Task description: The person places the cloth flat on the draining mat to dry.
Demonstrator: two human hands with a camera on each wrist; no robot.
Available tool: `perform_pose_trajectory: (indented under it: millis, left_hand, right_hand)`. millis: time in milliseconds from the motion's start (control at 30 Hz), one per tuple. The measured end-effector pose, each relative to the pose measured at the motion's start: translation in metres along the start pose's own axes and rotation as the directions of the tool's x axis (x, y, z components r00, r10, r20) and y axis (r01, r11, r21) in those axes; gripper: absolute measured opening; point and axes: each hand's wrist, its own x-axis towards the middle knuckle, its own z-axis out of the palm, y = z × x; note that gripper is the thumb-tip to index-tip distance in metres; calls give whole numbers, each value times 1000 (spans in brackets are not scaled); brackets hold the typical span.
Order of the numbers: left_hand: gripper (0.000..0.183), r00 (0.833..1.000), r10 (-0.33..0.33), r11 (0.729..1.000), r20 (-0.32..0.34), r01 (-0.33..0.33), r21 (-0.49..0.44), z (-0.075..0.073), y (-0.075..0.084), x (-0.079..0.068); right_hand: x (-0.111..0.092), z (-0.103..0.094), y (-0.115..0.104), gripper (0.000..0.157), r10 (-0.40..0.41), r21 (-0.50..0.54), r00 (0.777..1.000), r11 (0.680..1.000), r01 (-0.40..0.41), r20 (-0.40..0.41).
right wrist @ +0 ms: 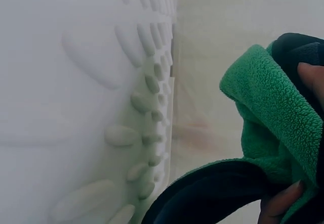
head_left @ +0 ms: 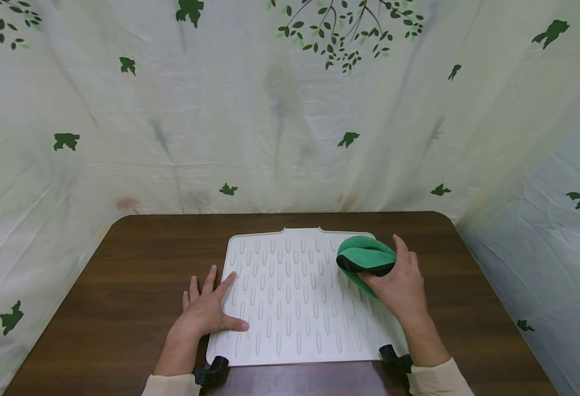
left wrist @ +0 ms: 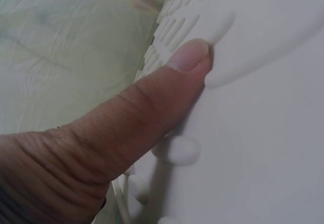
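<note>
A white board with rows of raised oval ribs (head_left: pixel 290 308) lies flat on the table, its surface filling much of both wrist views. My left hand (head_left: pixel 203 313) rests at the board's left edge with fingers spread, the thumb (left wrist: pixel 152 100) stretched over the ribbed surface. In my right hand (head_left: pixel 405 289) is a folded green cloth with dark trim (head_left: pixel 369 256), gripped between thumb and fingers over the board's far right part. The right wrist view shows the cloth's fuzzy green side (right wrist: pixel 276 95) and a dark side curving below it.
The brown wooden table (head_left: pixel 146 264) extends beyond the board on its left and right. A pale curtain printed with green leaves and birds (head_left: pixel 280 137) hangs behind the table's far edge and along its sides. Black wrist bands (head_left: pixel 212 372) sit on both wrists.
</note>
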Motion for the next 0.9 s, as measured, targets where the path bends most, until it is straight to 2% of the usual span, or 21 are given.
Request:
perform_pose_trajectory:
  millis: [900]
  left_hand:
    - [127,1000,0,1000,-6,0,-4,-1,0,-1]
  right_hand:
    - [-10,16,-13,108,-83,8,997,997,83,-3]
